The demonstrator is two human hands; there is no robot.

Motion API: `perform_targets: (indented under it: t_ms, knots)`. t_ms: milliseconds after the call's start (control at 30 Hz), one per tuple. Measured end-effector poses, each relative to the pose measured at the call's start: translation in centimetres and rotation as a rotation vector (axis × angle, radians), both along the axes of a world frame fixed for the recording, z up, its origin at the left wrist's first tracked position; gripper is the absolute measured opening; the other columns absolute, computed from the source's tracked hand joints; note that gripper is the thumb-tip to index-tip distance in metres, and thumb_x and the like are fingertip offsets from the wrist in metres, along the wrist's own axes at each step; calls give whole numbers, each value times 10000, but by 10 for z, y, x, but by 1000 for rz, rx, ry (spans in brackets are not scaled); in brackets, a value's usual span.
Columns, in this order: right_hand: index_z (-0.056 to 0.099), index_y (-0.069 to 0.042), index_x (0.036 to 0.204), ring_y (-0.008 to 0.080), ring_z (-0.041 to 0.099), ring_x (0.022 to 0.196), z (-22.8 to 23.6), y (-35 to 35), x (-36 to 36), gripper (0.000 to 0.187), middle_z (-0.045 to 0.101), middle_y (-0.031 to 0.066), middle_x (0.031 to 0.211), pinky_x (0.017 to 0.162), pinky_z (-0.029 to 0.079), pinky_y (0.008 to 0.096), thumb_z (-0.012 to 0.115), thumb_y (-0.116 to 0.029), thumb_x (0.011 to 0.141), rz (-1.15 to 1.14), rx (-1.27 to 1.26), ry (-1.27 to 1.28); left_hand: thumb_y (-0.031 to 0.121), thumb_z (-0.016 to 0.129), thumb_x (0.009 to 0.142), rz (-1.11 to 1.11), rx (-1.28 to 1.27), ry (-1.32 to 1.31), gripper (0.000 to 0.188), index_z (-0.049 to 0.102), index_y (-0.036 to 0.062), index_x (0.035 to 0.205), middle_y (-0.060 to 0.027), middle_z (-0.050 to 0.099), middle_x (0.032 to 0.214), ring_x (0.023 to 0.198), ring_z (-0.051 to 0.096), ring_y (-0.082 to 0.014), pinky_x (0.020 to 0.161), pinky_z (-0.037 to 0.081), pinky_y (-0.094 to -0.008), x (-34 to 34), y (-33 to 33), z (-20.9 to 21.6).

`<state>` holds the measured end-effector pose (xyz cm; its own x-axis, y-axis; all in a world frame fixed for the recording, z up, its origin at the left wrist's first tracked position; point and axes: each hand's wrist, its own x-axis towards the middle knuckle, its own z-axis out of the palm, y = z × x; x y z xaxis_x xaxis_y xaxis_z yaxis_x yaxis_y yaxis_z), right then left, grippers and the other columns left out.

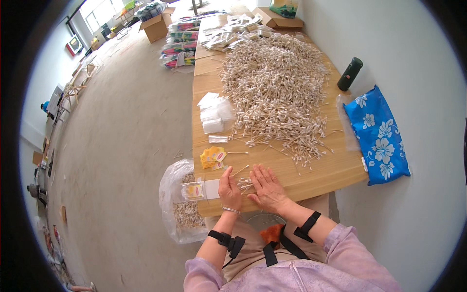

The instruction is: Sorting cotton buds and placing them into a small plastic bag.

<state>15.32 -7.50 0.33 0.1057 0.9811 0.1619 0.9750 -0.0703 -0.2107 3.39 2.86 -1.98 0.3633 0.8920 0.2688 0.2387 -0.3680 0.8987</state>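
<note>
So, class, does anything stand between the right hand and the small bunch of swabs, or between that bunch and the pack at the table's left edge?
Nothing visible separates the right hand from the small bunch of swabs. Between bunch and pack stands the left hand, with a white sheet beyond it.

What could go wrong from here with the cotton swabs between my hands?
Some of the loose swabs between your left hand and right hand could scatter or roll, since they lie loose on the table. The clear pack of swabs seems to jut past the table's left edge, so a nudge might drop it. Strays from the big swab pile might also mix in, as its front edge spreads toward your right hand.
</note>
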Motion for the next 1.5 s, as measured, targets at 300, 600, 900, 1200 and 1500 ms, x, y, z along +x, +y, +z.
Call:
perform_targets:
  t_ms: [300, 600, 900, 1200, 1500]
  knots:
    - [260, -35, 1456, 370, 147, 1418, 1, -17, -11, 836, 193, 237, 1509, 1154, 102, 473, 548, -537, 852, 42, -121, 11, 79, 477, 936, 21, 42, -30, 290, 554, -13, 1200, -192, 586, 1204, 1156, 530, -340, 983, 411, -399, -7, -8, 3]
    - [305, -70, 1447, 372, 120, 1428, 1, -7, -8, 753, 198, 222, 1517, 1152, 82, 492, 532, -504, 875, 8, -155, -3, -21, 507, 871, -297, 68, 270, 298, 593, 21, 1153, -182, 599, 1161, 1068, 565, -315, 957, 433, -389, 11, 30, 15]
    - [284, -86, 1459, 363, 92, 1434, -6, -17, -10, 751, 161, 191, 1538, 1148, 52, 502, 513, -510, 884, 54, -149, 31, 4, 455, 912, -52, 39, 20, 378, 507, 17, 1287, -175, 554, 1276, 1222, 502, -286, 1031, 381, -366, -6, 4, -3]
    - [281, -147, 1470, 364, 85, 1436, -6, 4, -2, 731, 132, 210, 1538, 1146, 59, 514, 525, -504, 881, -62, -99, 42, 30, 506, 896, -22, 13, 32, 331, 558, 21, 1222, -146, 589, 1209, 1156, 527, -286, 991, 404, -370, 11, 18, 3]
    - [355, -239, 1441, 345, 89, 1437, 2, -20, -3, 597, 162, 160, 1542, 1144, 47, 531, 516, -449, 906, 57, -101, 65, 74, 646, 800, -99, 178, 400, 173, 691, 86, 967, -94, 623, 963, 917, 561, -295, 826, 450, -376, 16, 42, 12]
